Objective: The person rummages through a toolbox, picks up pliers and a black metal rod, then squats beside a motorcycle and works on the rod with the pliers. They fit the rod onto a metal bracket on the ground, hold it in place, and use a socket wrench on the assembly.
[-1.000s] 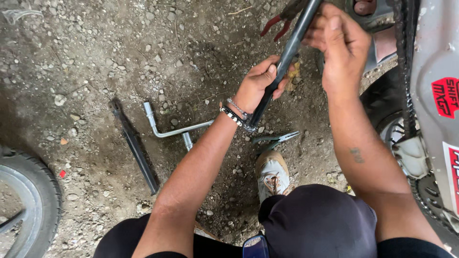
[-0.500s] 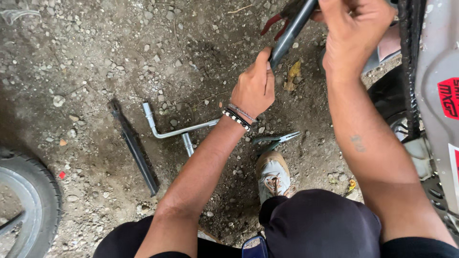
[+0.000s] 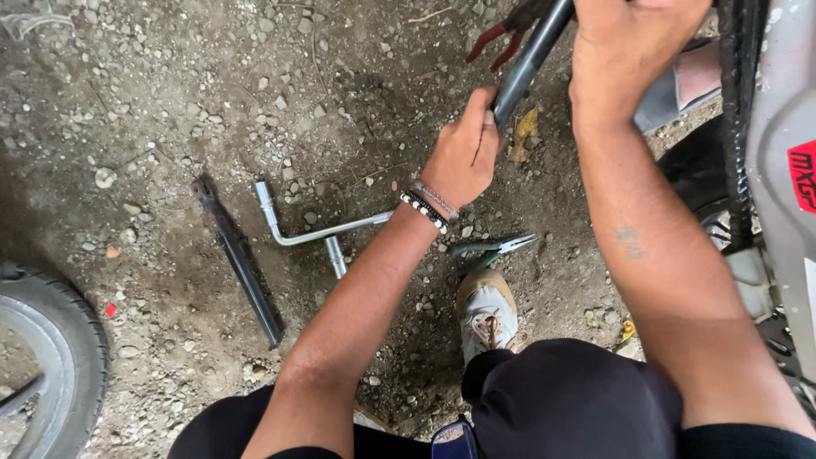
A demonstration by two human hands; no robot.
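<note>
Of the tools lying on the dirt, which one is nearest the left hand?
The green-handled pliers, just below the left hand by the shoe. The bent silver wrench and the flat black bar lie farther off.

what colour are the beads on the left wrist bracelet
Black and white beads alternate on the bracelet behind the left hand; the head view shows it.

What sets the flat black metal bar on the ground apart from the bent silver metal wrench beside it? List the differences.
The flat black metal bar is straight and dark; the bent silver metal wrench is cranked, shiny and round in section. The bar lies fully in view; the wrench's far end runs under the left forearm. The bar looks longer. Both lie loose on the gravelly dirt, untouched by either hand.
</note>
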